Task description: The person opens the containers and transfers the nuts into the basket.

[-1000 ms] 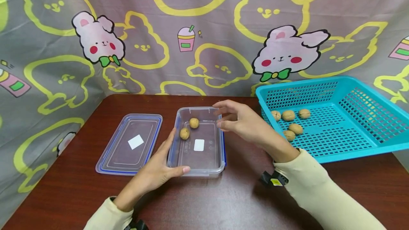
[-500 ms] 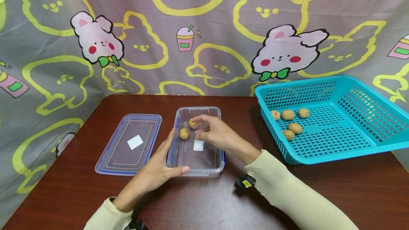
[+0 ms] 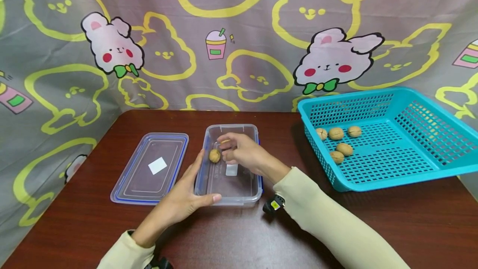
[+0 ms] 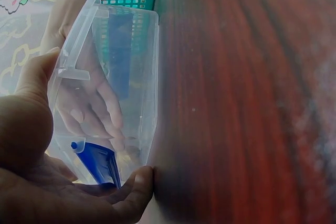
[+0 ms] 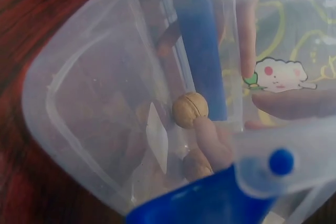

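A clear plastic box (image 3: 233, 192) with blue side latches stands on the table. My left hand (image 3: 183, 200) holds its left side, thumb over the front rim and fingers along the outer wall. Inside lies a round walnut (image 3: 214, 155) near the left wall. My right hand (image 3: 242, 150) reaches into the box, fingers spread and loosely bent. A second walnut (image 3: 225, 141) is mostly hidden behind these fingers. In the right wrist view, seen through the plastic, one fingertip (image 5: 207, 135) overlaps the edge of a walnut (image 5: 190, 110), with the other walnut (image 5: 195, 165) close below it.
The clear lid (image 3: 149, 186) with a blue seal and white sticker lies left of the box. On the right, a turquoise basket (image 3: 392, 182) holds several walnuts (image 3: 344, 149) near its left side. A patterned curtain (image 3: 261, 24) hangs behind the table.
My right hand has moved left and down from the box's right rim into the box, covering most of the farther walnut. The left hand and the basket's walnuts stay as they were.
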Demonstrator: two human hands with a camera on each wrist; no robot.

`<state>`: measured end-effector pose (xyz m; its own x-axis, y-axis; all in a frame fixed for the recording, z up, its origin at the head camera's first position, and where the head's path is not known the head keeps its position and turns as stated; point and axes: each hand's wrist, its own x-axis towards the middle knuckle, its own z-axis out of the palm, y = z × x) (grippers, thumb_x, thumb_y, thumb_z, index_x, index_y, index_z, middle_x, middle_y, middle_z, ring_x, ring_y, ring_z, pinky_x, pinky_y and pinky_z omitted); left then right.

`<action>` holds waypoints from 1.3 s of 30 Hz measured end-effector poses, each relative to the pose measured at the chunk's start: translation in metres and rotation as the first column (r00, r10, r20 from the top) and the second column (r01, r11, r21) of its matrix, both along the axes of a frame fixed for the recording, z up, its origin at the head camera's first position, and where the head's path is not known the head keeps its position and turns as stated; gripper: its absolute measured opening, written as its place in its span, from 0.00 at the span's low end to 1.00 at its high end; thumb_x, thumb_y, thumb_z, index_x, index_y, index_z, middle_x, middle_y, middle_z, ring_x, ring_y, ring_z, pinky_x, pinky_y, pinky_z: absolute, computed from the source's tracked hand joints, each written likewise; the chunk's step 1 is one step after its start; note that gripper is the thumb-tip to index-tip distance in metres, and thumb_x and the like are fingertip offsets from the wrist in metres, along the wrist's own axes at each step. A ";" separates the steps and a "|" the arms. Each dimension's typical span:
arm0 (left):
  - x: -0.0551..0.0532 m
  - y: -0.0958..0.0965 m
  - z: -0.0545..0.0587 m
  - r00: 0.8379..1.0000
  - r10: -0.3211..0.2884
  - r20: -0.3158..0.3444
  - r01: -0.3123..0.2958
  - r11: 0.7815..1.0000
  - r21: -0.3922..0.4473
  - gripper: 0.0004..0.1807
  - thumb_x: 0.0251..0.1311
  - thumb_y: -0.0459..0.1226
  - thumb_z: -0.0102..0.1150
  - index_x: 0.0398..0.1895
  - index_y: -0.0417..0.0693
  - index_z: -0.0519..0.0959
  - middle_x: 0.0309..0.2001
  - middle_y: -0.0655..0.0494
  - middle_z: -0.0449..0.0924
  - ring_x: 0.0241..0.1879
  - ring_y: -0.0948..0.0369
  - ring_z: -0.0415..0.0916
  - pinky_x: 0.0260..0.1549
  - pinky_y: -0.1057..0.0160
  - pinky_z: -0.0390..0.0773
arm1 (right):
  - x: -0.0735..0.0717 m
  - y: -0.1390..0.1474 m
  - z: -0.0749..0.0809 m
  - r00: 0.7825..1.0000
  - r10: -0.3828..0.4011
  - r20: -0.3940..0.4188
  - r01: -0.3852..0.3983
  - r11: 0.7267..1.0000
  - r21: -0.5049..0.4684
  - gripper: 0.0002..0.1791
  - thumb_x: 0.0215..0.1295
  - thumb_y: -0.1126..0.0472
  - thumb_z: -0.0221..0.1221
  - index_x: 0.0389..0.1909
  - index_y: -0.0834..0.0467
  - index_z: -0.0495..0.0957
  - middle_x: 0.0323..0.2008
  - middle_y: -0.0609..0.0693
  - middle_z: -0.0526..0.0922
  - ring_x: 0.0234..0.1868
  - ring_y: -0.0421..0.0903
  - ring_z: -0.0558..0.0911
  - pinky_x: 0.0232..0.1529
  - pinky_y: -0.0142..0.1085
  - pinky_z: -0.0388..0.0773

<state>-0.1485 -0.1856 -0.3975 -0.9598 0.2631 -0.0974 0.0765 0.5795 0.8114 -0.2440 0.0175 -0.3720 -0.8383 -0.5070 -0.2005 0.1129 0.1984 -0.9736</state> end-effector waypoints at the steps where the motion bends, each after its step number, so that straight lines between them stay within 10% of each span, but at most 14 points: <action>1: 0.000 0.000 0.000 1.000 -0.002 -0.001 0.002 1.000 -0.003 0.68 0.57 0.48 0.78 0.87 0.59 0.35 0.84 0.34 0.43 0.79 0.35 0.52 0.74 0.29 0.55 | -0.001 -0.001 0.000 1.000 -0.002 0.004 0.002 1.000 -0.001 0.30 0.69 0.77 0.55 0.73 0.66 0.69 0.68 0.67 0.75 0.64 0.60 0.79 0.64 0.51 0.81; 39: 0.001 -0.001 0.002 1.000 -0.019 -0.006 0.019 1.000 -0.004 0.68 0.58 0.49 0.77 0.87 0.56 0.33 0.84 0.33 0.40 0.81 0.33 0.45 0.74 0.27 0.51 | -0.006 -0.009 -0.005 0.982 0.132 0.133 -0.120 0.988 -0.099 0.23 0.65 0.79 0.59 0.62 0.72 0.73 0.43 0.55 0.77 0.43 0.49 0.85 0.59 0.44 0.84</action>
